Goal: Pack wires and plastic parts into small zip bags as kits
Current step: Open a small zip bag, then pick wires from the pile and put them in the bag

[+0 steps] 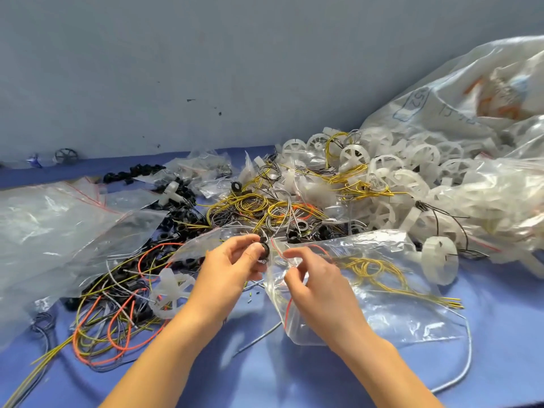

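Observation:
My left hand (232, 262) pinches a small black plastic ring (264, 249) at the mouth of a clear zip bag (379, 293). My right hand (312, 278) pinches the bag's red-striped opening edge just right of the ring. Inside the bag lies a coil of yellow wire (379, 269). A white spoked plastic wheel (172, 290) lies left of my left wrist. Loose yellow, orange and black wires (117, 319) spread at the lower left.
A heap of white plastic wheels (412, 172) and yellow wires (250, 207) fills the back right, beside a large plastic sack (471, 92). Black rings (176, 219) and empty zip bags (59, 219) lie at the left on the blue table (294, 378). A grey wall stands behind.

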The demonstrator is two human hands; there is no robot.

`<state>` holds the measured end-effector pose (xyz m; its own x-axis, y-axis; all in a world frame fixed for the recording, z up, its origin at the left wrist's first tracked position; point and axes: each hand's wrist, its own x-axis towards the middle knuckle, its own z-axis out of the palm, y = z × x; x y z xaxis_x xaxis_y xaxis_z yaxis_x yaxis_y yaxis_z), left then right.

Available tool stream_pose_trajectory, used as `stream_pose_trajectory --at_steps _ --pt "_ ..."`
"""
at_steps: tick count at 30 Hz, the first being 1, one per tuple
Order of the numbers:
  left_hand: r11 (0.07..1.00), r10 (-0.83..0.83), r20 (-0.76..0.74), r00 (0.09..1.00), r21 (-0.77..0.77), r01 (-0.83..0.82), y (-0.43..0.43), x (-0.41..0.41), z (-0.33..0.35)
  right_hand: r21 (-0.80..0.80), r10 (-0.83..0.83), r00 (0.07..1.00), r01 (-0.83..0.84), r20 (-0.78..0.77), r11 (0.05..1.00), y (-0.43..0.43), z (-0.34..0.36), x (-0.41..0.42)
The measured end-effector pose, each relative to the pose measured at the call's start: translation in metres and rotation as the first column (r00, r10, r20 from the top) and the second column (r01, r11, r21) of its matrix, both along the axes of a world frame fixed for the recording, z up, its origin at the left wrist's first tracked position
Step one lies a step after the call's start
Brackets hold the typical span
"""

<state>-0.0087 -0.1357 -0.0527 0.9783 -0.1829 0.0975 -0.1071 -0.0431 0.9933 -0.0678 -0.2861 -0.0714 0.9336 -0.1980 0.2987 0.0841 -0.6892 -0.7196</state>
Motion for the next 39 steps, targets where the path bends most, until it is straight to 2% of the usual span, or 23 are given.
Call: stream_pose_trajectory --at_steps 5,10,14,16,18,21,22,26,28,30,32,34,36,37,39 --pt "0.993 0.076 0.012 0.997 0.085 -0.077 0.011 0.0 -0.011 -0.053 0.003 0.999 -0.005 -0.032 0.999 0.004 0.003 -0.002" --pt "0.995 0.027 0.055 0.998 0.093 -0.032 0.004 -0.003 -0.022 -0.078 -0.016 0.997 0.011 -0.069 0.997 0.0 0.0 0.008" --pt "0.999 -0.008 0.035 0.999 0.044 0.007 -0.007 -0.003 -0.012 -0.018 -0.035 0.999 0.036 0.004 0.999 0.001 -0.001 0.014" --pt "0.996 -0.029 -0.009 1.0 0.089 0.029 -0.011 -0.006 -0.008 0.011 -0.057 0.997 0.057 0.06 0.998 0.002 -0.001 0.018" --pt "0.976 -0.099 -0.01 0.995 0.196 0.099 -0.015 -0.01 -0.005 0.059 -0.082 0.99 0.075 0.115 0.995 0.0 0.0 0.021" --pt "0.944 -0.263 -0.084 0.961 0.184 0.274 -0.017 -0.01 0.006 0.155 -0.124 0.972 0.094 0.2 0.983 -0.003 0.003 0.023" --pt "0.949 -0.254 -0.09 0.963 0.169 0.266 -0.016 -0.008 0.011 0.175 -0.137 0.967 0.1 0.215 0.98 -0.004 0.004 0.024" --pt "0.996 -0.054 -0.023 0.998 0.07 0.055 -0.009 0.001 0.014 0.205 -0.128 0.971 0.085 0.202 0.975 -0.008 0.005 0.026" --pt "0.998 -0.025 -0.013 1.0 0.058 0.026 -0.007 0.004 0.013 0.192 -0.119 0.978 0.085 0.174 0.978 -0.008 0.003 0.026" --pt "0.992 -0.078 -0.01 0.997 0.101 0.079 -0.008 0.003 0.012 0.2 -0.128 0.978 0.093 0.168 0.975 -0.008 0.002 0.027" --pt "0.961 -0.208 -0.027 0.978 0.183 0.209 -0.012 -0.005 0.007 0.228 -0.144 0.971 0.099 0.189 0.969 -0.009 0.003 0.027" --pt "0.877 -0.398 -0.109 0.911 0.246 0.412 -0.018 -0.015 0.003 0.248 -0.151 0.966 0.096 0.212 0.964 -0.01 0.005 0.025" --pt "0.818 -0.504 -0.197 0.841 0.205 0.538 -0.022 -0.021 0.003 0.254 -0.137 0.964 0.077 0.228 0.964 -0.011 0.007 0.024" --pt "0.829 -0.496 -0.212 0.842 0.173 0.532 -0.022 -0.02 0.005 0.254 -0.131 0.963 0.07 0.235 0.965 -0.011 0.008 0.023" --pt "0.887 -0.399 -0.169 0.901 0.177 0.426 -0.02 -0.014 0.008 0.25 -0.132 0.96 0.068 0.247 0.966 -0.012 0.009 0.022"
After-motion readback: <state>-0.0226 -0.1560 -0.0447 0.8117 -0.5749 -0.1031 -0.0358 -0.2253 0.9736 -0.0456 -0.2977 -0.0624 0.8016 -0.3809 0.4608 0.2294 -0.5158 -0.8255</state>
